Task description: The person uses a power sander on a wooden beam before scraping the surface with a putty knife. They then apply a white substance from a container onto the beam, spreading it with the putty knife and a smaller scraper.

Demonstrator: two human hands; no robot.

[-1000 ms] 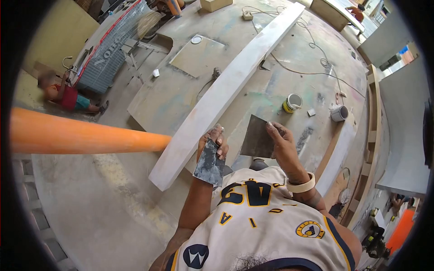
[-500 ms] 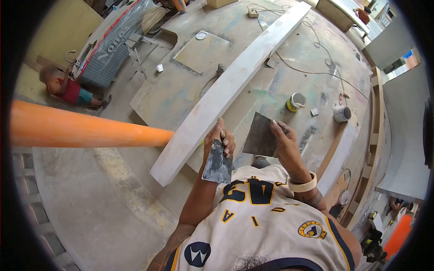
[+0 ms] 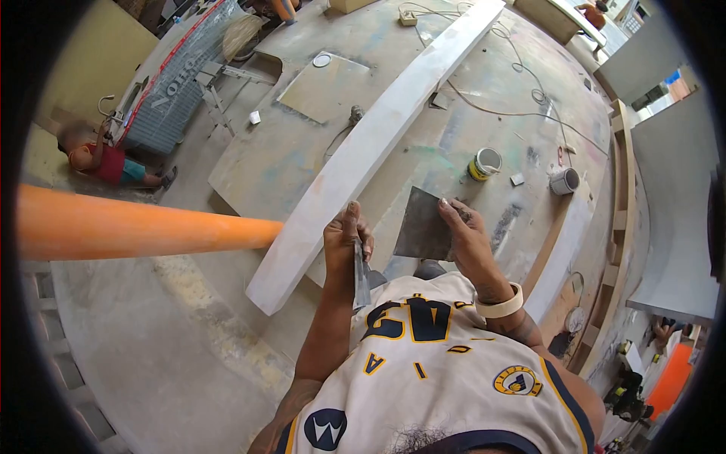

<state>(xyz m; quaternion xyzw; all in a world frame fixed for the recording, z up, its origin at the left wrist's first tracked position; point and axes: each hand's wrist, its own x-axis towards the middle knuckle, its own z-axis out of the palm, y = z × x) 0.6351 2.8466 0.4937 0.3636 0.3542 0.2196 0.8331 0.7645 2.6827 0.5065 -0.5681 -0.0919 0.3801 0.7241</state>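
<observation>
With both hands closed on thin blades, a worker in a white jersey (image 3: pixel 454 363) stands at a paint-stained work surface (image 3: pixel 265 163). The left hand (image 3: pixel 346 234) clasps a grey blade (image 3: pixel 361 276), seen nearly edge-on and pointing to 6 o'clock; the right hand (image 3: pixel 469 234) pinches a dark square plate (image 3: pixel 420 225) by its edge. A long white beam (image 3: pixel 363 166) runs from 8 o'clock to 1, passing close by the left hand; whether they touch, I cannot tell. An orange pole (image 3: pixel 144 225) bars the 9 o'clock side, its end meeting the beam's outline. At 2 o'clock stands an opened yellow-and-black can (image 3: pixel 476 168), with a grey can (image 3: pixel 564 181) farther right. A cable (image 3: pixel 514 113) snakes across the surface toward 1; a round lid (image 3: pixel 321 59) lies at 11. Toward 10, a person in a red top (image 3: pixel 110 159) is beside a plastic-wrapped, lettered counter (image 3: pixel 178 98).
</observation>
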